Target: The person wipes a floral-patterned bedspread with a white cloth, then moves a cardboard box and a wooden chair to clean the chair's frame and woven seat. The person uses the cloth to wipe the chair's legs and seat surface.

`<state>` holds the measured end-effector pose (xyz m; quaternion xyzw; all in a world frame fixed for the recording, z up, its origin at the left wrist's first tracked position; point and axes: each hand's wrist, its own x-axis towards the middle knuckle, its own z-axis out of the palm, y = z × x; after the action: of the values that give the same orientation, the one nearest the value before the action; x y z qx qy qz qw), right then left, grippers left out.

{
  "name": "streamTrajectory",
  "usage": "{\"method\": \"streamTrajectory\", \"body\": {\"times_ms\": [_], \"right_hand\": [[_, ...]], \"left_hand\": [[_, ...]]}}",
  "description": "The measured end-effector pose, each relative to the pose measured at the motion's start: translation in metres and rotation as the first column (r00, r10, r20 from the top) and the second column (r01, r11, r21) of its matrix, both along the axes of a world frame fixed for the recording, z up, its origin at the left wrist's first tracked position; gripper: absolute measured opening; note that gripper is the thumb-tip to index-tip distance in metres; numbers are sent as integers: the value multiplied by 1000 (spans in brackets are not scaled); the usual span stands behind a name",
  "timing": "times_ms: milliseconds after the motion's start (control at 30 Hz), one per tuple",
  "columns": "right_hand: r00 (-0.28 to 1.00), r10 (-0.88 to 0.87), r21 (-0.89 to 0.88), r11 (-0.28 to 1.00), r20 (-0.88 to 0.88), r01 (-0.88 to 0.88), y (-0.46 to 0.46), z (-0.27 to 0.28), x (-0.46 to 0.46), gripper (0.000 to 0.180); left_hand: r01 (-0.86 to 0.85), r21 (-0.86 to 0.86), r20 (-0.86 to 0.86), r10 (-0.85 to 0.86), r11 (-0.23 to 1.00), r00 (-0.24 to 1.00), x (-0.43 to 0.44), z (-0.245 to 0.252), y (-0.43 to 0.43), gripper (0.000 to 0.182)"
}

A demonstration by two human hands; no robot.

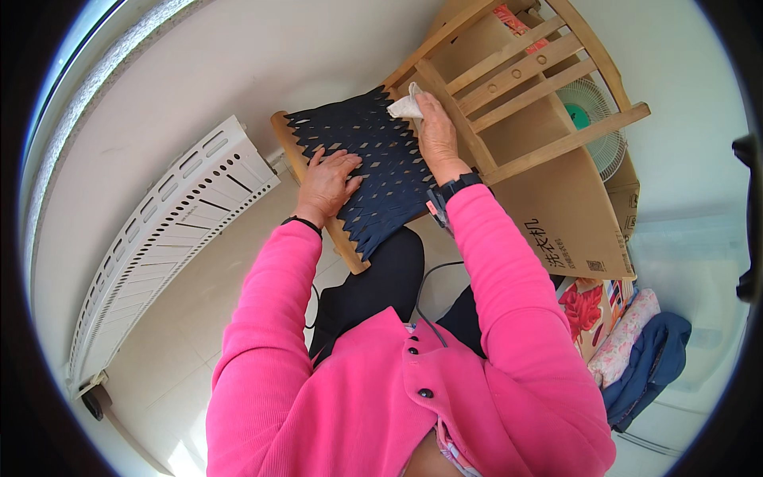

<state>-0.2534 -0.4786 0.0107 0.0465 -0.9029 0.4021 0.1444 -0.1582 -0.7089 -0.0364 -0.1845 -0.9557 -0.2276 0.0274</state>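
Before me stands a wooden folding chair with a seat of woven dark-blue straps [381, 179] and a slatted wooden backrest [518, 74]. My left hand [328, 183] rests on the seat's left edge, its fingers spread over the straps and the wooden front rail [349, 244]. At the seat's other edge, by the backrest, my right hand [438, 134] grips a folded white cloth [406, 106]. The cloth sticks out past the fingertips, close to the edge of the weave. My palm hides part of it.
A white radiator [173, 226] runs along the wall at left. Behind the chair leans a large cardboard box [554, 220] with printing, beside a fan [590, 122]. Folded blue fabric [647, 364] and a floral bundle [626, 340] lie at right. A thin cable [420, 292] hangs near my lap.
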Motion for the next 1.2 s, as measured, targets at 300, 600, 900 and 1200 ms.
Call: {"method": "streamTrajectory", "body": {"times_ms": [300, 600, 900, 1200], "right_hand": [[984, 49, 672, 725, 172, -153, 6, -46, -14, 26], [971, 80, 531, 825, 227, -193, 63, -36, 78, 32], [981, 95, 557, 812, 166, -173, 25, -43, 23, 38], [982, 111, 607, 774, 150, -180, -22, -52, -71, 26]], "left_hand": [[-9, 30, -12, 9, 1000, 1000, 0, -2, 0, 36], [-11, 22, -25, 11, 1000, 1000, 1, -2, 0, 35], [-6, 38, 7, 6, 999, 1000, -1, 1, -1, 35], [-3, 16, 0, 3, 1000, 1000, -6, 0, -1, 37]]}}
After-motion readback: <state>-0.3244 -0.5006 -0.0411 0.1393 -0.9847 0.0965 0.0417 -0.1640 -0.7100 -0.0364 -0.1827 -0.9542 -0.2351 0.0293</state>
